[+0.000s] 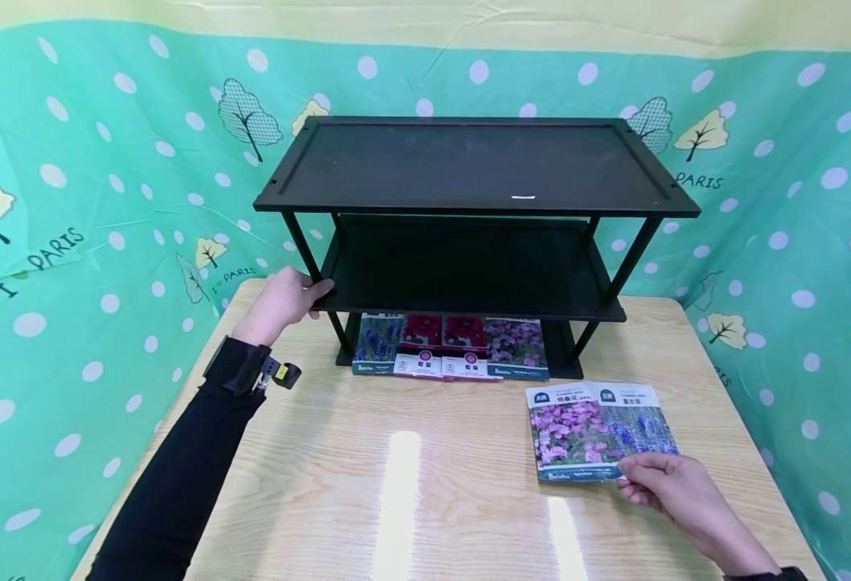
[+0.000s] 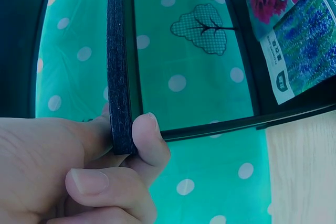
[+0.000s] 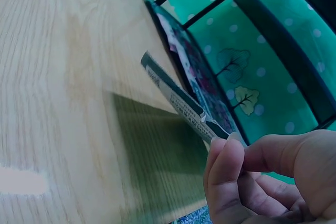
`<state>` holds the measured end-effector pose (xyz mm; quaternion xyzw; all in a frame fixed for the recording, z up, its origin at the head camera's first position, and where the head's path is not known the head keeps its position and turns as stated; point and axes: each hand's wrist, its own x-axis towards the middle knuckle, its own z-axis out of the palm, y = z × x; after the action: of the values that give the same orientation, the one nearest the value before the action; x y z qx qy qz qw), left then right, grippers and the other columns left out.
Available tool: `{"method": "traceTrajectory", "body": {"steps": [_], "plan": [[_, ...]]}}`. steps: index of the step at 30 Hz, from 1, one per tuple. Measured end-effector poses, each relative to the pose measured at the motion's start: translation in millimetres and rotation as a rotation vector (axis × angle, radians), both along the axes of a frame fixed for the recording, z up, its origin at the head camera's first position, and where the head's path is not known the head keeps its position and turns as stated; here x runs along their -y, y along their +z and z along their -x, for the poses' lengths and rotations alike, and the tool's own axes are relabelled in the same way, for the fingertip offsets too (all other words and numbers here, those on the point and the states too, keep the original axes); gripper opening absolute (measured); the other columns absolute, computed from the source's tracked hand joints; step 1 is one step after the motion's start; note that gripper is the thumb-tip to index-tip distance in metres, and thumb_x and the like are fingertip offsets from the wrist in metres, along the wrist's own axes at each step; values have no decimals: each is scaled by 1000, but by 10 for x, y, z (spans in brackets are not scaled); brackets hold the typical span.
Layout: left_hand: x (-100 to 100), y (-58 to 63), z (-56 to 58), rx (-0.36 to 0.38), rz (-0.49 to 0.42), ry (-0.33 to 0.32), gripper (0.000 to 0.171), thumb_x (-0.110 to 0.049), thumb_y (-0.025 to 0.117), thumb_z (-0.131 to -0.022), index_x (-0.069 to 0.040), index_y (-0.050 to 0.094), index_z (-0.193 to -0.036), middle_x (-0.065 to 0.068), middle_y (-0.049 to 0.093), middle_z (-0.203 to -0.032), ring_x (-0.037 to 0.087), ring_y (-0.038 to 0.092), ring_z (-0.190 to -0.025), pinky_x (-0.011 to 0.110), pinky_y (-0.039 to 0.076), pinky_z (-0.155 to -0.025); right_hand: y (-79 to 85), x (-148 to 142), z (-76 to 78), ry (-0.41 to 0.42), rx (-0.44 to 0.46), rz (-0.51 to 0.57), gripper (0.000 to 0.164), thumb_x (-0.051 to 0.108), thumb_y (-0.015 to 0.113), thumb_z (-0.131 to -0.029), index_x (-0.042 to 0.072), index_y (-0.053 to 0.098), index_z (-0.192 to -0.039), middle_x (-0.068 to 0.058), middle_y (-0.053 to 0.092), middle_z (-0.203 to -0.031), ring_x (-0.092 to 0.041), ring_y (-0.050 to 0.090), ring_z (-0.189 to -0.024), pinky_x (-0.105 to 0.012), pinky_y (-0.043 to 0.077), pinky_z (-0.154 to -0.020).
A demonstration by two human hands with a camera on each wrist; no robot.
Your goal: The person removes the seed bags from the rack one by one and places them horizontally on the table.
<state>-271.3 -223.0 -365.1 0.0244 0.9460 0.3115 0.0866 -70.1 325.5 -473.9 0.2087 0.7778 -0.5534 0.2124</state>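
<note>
A black shelf rack (image 1: 476, 165) stands at the back of the table. My left hand (image 1: 283, 303) pinches the left front corner of its middle shelf (image 1: 462, 270); in the left wrist view the thumb and fingers lie on either side of the dark shelf edge (image 2: 119, 61). At the right, my right hand (image 1: 676, 496) pinches the lower right corner of a pair of seed packets, one with pink flowers (image 1: 567, 432), the other with blue-violet flowers (image 1: 636, 428). They are held above the wood, casting a shadow in the right wrist view.
On the rack's bottom shelf (image 1: 565, 355) lies a row of several seed packets (image 1: 421, 331), with red, purple and blue flowers. A small white mark (image 1: 523, 197) shows on the top shelf. Green dotted cloth (image 1: 796, 266) hangs around the wooden table (image 1: 338, 484).
</note>
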Motion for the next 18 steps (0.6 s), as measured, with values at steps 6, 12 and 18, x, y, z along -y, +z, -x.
{"method": "traceTrajectory", "body": {"steps": [6, 12, 18], "plan": [[3, -13, 10, -3, 12, -1, 49, -38, 51, -109, 2, 75, -97, 8, 75, -74, 13, 33, -46, 28, 25, -48, -57, 44, 34, 2, -12, -76, 35, 12, 60, -103, -16, 62, -124, -10, 75, -92, -17, 70, -79, -31, 60, -71], [2, -10, 12, 6, 14, -3, 50, -39, 50, -109, 2, 76, -97, 8, 75, -74, 14, 32, -47, 28, 24, -49, -124, 45, 54, 16, -28, -119, 29, 7, 59, -102, -16, 65, -120, -11, 75, -90, -18, 71, -77, -32, 60, -69], [9, -5, 6, -3, 14, -4, 49, -39, 50, -110, 1, 76, -96, 7, 74, -73, 14, 32, -47, 28, 24, -49, -179, 65, 48, 114, -106, -214, 22, 3, 62, -99, -15, 69, -109, -12, 74, -84, -20, 71, -71, -31, 60, -65]]}}
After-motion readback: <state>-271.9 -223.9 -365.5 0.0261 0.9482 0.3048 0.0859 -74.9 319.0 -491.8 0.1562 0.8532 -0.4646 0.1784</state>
